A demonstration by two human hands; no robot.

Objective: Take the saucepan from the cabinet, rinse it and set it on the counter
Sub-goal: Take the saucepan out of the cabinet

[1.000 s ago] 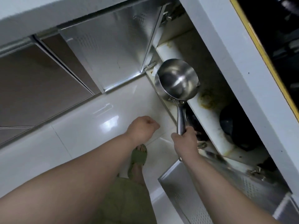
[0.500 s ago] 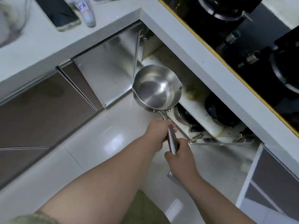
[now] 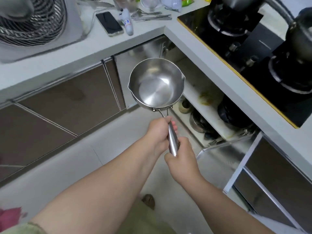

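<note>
A shiny steel saucepan point(image 3: 156, 85) with two pour spouts hangs in the air in front of the open corner cabinet point(image 3: 200, 92), bowl facing up and empty. Both hands grip its long metal handle. My left hand point(image 3: 158, 132) holds the handle near the bowl. My right hand point(image 3: 183, 159) holds the handle's end, just behind the left one. The white counter point(image 3: 94, 46) runs along the top and right of the view, above the pan.
The cabinet's metal doors stand open, one at the lower right point(image 3: 224, 157). Dark pots point(image 3: 231, 112) sit on its shelf. A black gas hob point(image 3: 253, 53) fills the right counter. A phone point(image 3: 109, 22), a small bottle point(image 3: 127, 22), cutlery and a fan point(image 3: 32, 19) lie on the back counter.
The saucepan has come out of the cabinet and risen toward counter height. My left hand, free a second ago, has closed on the handle beside the right hand. My view has lifted.
</note>
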